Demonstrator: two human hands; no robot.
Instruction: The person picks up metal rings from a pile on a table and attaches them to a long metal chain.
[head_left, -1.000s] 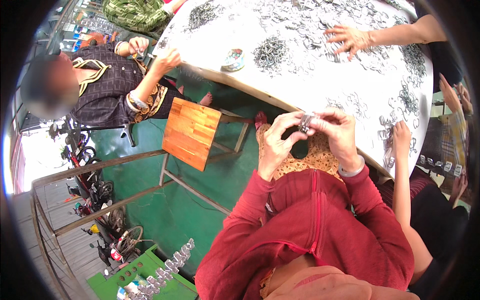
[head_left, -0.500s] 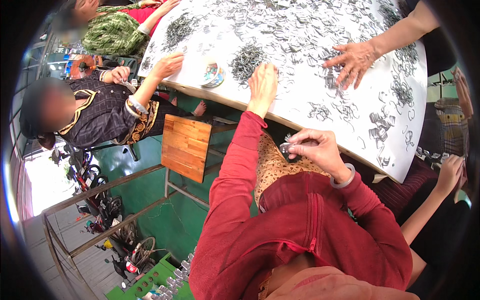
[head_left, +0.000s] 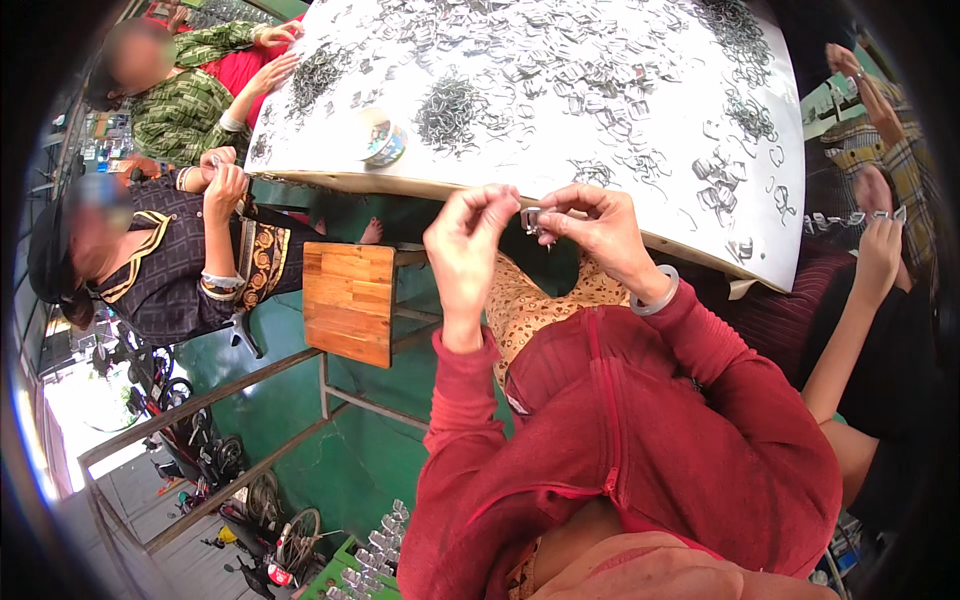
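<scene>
My right hand (head_left: 600, 232) pinches a small shiny metal clip (head_left: 532, 219) between thumb and fingers, just off the table's near edge. My left hand (head_left: 472, 240) is right beside it, thumb and fingertips pressed together near the clip. What those left fingertips hold, if anything, is too small to make out. Beyond both hands lies the white-topped table (head_left: 440, 178), with a pile of thin dark bent wire pieces (head_left: 450, 112) on it. Many small metal clips (head_left: 720, 180) are scattered farther to the right.
A printed tub (head_left: 383, 142) stands near the table's edge. Left of my arms is a wooden stool (head_left: 348, 300). Two co-workers sit along the left, one in dark patterned clothes (head_left: 180, 265), one in green (head_left: 185, 110). At the right, another person's hand (head_left: 880, 245) holds metal pieces.
My left hand has lifted off the table by the wire pile and come back beside my right hand, fingers pinched. The hand reaching over the table's right side is gone. The view has shifted.
</scene>
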